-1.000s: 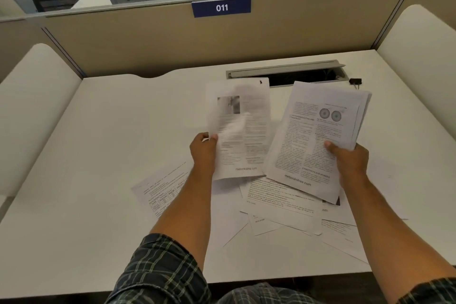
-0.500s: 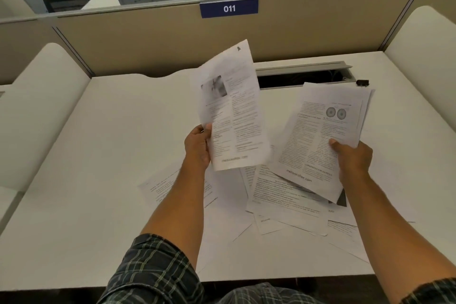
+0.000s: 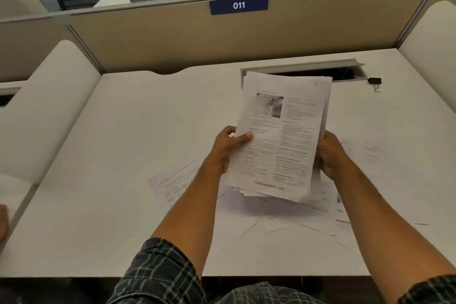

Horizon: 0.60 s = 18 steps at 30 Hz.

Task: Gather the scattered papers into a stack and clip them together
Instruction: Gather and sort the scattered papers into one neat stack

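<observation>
Between both hands, uneven printed stack

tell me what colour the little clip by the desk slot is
Black, with silvery wire handles: the binder clip, clearest in the head view.

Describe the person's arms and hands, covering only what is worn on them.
Both hands, left and right, are bare: no gloves, rings or watch show. The forearms are uncovered. Dark plaid sleeves with pale green and white lines end near the elbows, on the left and right.
</observation>
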Each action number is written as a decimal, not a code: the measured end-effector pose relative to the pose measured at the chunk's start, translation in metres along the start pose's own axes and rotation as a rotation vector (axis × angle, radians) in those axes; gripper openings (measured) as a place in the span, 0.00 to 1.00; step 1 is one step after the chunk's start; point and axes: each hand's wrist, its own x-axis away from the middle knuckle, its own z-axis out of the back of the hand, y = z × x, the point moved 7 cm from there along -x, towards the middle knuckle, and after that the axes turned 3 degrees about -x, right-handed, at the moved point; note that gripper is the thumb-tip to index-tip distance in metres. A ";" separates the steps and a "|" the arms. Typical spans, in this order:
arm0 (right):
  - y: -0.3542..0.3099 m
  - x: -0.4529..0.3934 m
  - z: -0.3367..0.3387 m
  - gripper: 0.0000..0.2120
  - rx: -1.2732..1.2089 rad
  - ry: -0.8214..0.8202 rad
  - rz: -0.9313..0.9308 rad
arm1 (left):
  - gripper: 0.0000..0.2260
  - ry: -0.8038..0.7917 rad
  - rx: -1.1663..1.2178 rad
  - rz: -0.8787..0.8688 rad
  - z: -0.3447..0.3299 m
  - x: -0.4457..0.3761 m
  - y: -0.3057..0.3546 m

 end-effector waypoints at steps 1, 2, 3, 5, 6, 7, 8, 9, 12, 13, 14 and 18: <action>-0.001 0.000 -0.002 0.11 0.024 -0.012 0.012 | 0.19 -0.031 -0.019 0.010 -0.002 0.002 0.001; -0.003 0.000 -0.005 0.10 0.040 -0.020 0.019 | 0.23 -0.069 -0.034 0.017 -0.005 0.004 0.002; -0.005 0.000 -0.009 0.10 0.055 -0.029 0.029 | 0.24 -0.102 -0.048 0.016 -0.009 0.006 0.003; -0.013 0.003 -0.016 0.07 0.085 -0.035 0.061 | 0.24 -0.125 -0.091 0.002 -0.012 0.008 0.005; -0.018 0.005 -0.020 0.08 0.065 -0.040 0.079 | 0.25 -0.111 -0.108 -0.009 -0.012 0.009 0.007; -0.023 0.007 -0.025 0.13 0.007 -0.068 0.092 | 0.25 -0.088 -0.117 -0.028 -0.012 0.010 0.009; -0.028 0.010 -0.029 0.18 -0.075 -0.114 0.106 | 0.24 -0.063 -0.116 -0.053 -0.011 0.011 0.012; -0.034 0.011 -0.033 0.23 -0.135 -0.169 0.142 | 0.23 -0.046 -0.112 -0.077 -0.010 0.011 0.014; -0.052 0.014 -0.034 0.26 -0.055 -0.191 0.299 | 0.18 -0.013 -0.098 -0.132 -0.010 0.015 0.025; -0.056 0.014 -0.032 0.21 -0.014 -0.151 0.333 | 0.18 -0.010 -0.100 -0.143 -0.010 0.015 0.028; -0.059 0.013 -0.030 0.16 0.004 -0.118 0.359 | 0.18 -0.013 -0.114 -0.153 -0.011 0.016 0.031; -0.060 0.013 -0.029 0.15 0.023 -0.127 0.402 | 0.22 -0.044 -0.182 -0.184 -0.010 0.021 0.032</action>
